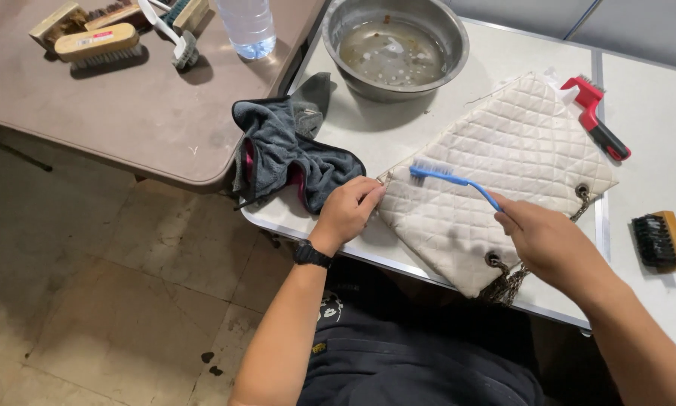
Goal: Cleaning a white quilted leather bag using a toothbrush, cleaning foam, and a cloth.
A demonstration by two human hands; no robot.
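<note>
Bag: a cream quilted bag [503, 180] lies flat on the white table [518, 53], its near-left corner pinned under the left hand, its chain strap spilling over the table edge below the right wrist.
Left hand: the left hand [349, 210] is curled, fingertips pressed together on the bag's corner, forearm coming up from below with a black watch [311, 254] at the wrist.
Right hand: the right hand [544, 237] pinches the tail end of a blue toothbrush [450, 179], fingers closed round the handle; the head reaches away to the left, bristles near the bag's top edge just beyond the left fingertips.
Doing it well: I judge short light strokes along the quilting seams best, with the pinned corner held taut (a slack panel would ride with the brush).
Beside the left grip: a grey cloth [293, 150] touches the knuckles on the far side.
Beyond the brush head: a steel bowl [394, 45] of cloudy water.
Past the right hand: a red brush [597, 116] and a wooden black-bristled brush [661, 240].
</note>
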